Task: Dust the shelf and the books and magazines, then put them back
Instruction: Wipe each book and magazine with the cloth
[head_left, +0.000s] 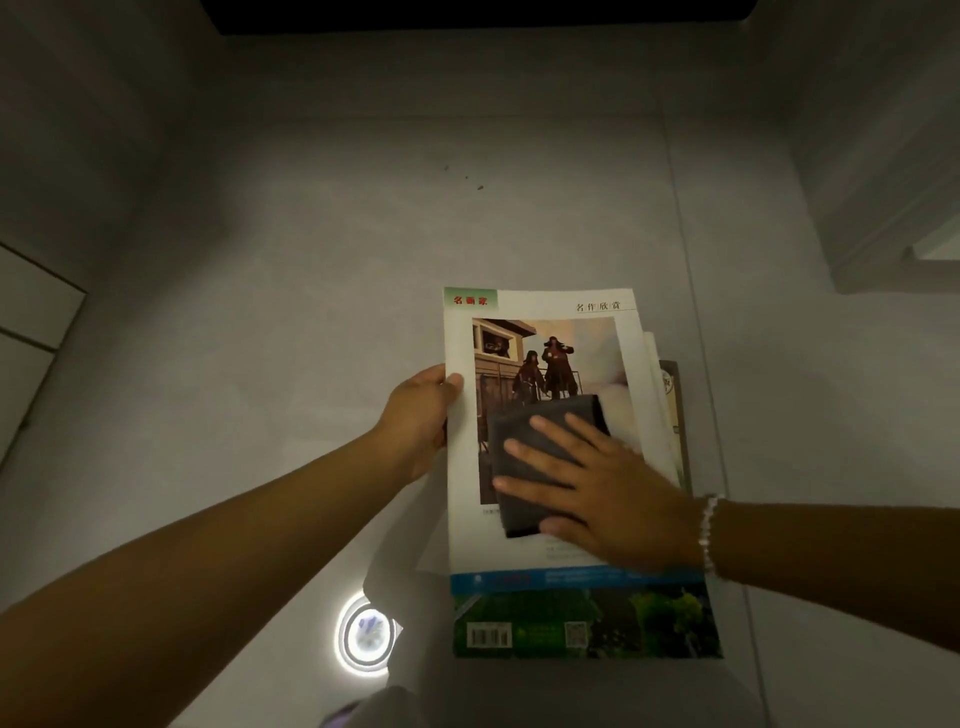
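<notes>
Left hand (423, 415) gripped magazine (540, 540) left edge; right hand (602, 483), fingers flat, pressed dark cloth (524, 447) on cover.

A grey tiled floor (322, 218) fills the dim view, with thin grout lines (685, 249) and a few small dark specks (467, 179). A round lamp reflection (366, 635) glows on it. Pale cabinet panels (31, 322) stand at left.
</notes>
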